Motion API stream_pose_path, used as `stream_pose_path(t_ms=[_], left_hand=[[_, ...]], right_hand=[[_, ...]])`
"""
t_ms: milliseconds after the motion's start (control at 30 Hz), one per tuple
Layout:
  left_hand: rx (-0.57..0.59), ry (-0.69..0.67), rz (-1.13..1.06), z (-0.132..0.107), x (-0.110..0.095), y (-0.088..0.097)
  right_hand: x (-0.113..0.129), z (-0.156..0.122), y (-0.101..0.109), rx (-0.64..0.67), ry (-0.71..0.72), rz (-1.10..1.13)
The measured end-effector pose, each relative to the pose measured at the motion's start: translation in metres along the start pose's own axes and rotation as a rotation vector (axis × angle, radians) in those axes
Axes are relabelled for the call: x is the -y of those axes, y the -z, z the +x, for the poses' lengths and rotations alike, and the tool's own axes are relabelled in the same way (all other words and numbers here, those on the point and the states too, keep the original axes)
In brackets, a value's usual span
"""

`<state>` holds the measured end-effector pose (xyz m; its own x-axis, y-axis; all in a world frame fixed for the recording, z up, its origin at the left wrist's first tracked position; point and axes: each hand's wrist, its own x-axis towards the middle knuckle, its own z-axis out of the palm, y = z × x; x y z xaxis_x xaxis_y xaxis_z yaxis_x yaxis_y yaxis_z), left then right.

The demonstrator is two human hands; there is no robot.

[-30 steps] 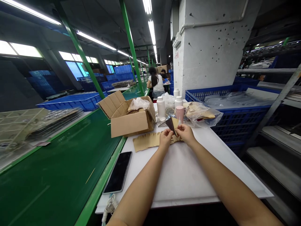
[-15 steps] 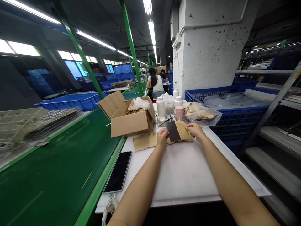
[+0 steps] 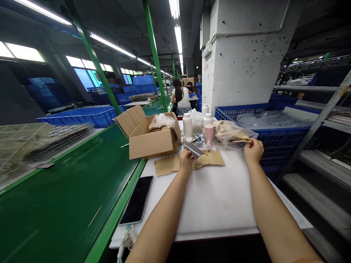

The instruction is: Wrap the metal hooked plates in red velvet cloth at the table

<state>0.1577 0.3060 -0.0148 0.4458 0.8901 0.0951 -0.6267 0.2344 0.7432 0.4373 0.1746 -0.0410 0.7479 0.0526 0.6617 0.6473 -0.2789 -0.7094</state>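
Observation:
My left hand [image 3: 186, 160] is closed on a dark grey card [image 3: 193, 149], held just above a spread of brown kraft paper pieces [image 3: 189, 162] on the white table [image 3: 214, 204]. My right hand [image 3: 253, 150] has reached to the right and pinches a thin brown piece at the edge of a clear plastic bag [image 3: 233, 133] stuffed with brown paper parts. White bottles [image 3: 187, 125] and a pink bottle [image 3: 209, 132] stand behind the kraft pieces.
An open cardboard box [image 3: 149, 137] sits at the table's far left corner. A black phone [image 3: 136, 200] lies at the left edge beside the green conveyor belt [image 3: 60, 197]. Blue crates [image 3: 274, 135] and metal shelving stand to the right. Other people sit far down the line.
My right hand let go of the dark card and kraft piece and moved right to the plastic bag. The kraft piece now lies on the table; my left hand keeps the dark card.

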Motion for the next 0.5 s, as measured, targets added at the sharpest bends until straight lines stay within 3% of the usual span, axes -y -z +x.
stream_pose_path(t_ms=[133, 400, 500], left_hand=[[0.022, 0.030, 0.011, -0.003, 0.002, -0.001], [0.027, 0.050, 0.008, -0.004, 0.000, -0.004], [0.031, 0.059, 0.003, -0.004, 0.000, -0.005]], right_hand=[[-0.012, -0.007, -0.009, 0.079, 0.006, -0.071], [-0.009, -0.012, -0.016, 0.096, 0.150, -0.041], [-0.010, -0.016, -0.019, 0.152, 0.144, -0.065]])
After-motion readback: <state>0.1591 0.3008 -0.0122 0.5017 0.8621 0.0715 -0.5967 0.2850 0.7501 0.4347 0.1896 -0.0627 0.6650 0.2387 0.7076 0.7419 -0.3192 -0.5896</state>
